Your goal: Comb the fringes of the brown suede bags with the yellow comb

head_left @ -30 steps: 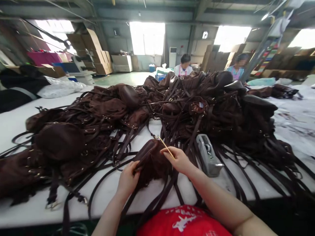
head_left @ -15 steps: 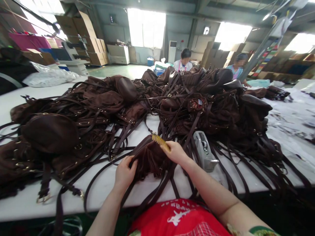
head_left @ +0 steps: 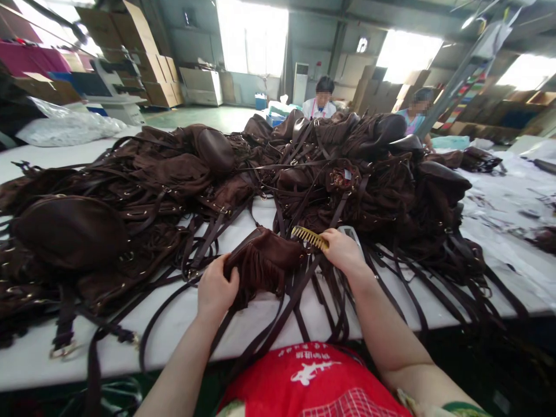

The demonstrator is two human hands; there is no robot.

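A dark brown fringed bag lies on the white table in front of me, its fringe hanging toward my side. My left hand is closed on the bag's left edge, thumb on the near face. In my right hand is a yellowish wide-toothed comb, gripped at its right end. The comb's teeth are just above and right of the bag, apart from the fringe. Long dark straps run from the bag toward the table's near edge.
Heaps of similar brown bags with buckles and straps cover the table left, behind and right. A grey tape dispenser is partly hidden behind my right hand. Two people sit beyond the heap. Clear plastic lies far left.
My right hand has moved the comb right, off the bag's fringe, and now covers most of the tape dispenser. The left hand keeps its grip on the bag. The view has shifted slightly.
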